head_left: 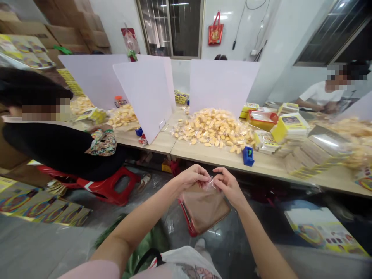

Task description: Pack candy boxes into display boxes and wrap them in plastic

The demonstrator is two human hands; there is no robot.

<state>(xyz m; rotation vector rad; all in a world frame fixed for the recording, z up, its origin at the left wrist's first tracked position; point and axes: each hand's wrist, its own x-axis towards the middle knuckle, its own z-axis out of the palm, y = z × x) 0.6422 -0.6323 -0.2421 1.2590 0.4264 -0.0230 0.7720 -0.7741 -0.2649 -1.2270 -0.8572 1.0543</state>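
Between my two hands is a small clear plastic bag (209, 184), above a red stool with a brown cover (206, 207). My left hand (196, 176) pinches the bag's left side between thumb and fingers. On the other side, my right hand (228, 185) has its thumb and index finger closed on the bag's right edge. Whether anything lies inside the bag is too small to tell. Beyond my hands, a heap of yellow wrapped pieces (215, 130) covers part of the wooden table (200, 153). A blue tape dispenser (248, 156) stands at the table's front edge.
White divider panels (223, 85) stand on the table. Yellow boxes and card stacks (290, 128) lie right of the heap, near a red tray (263, 119). A person in black (52, 147) sits at the left; another person (322, 95) is at the far right.
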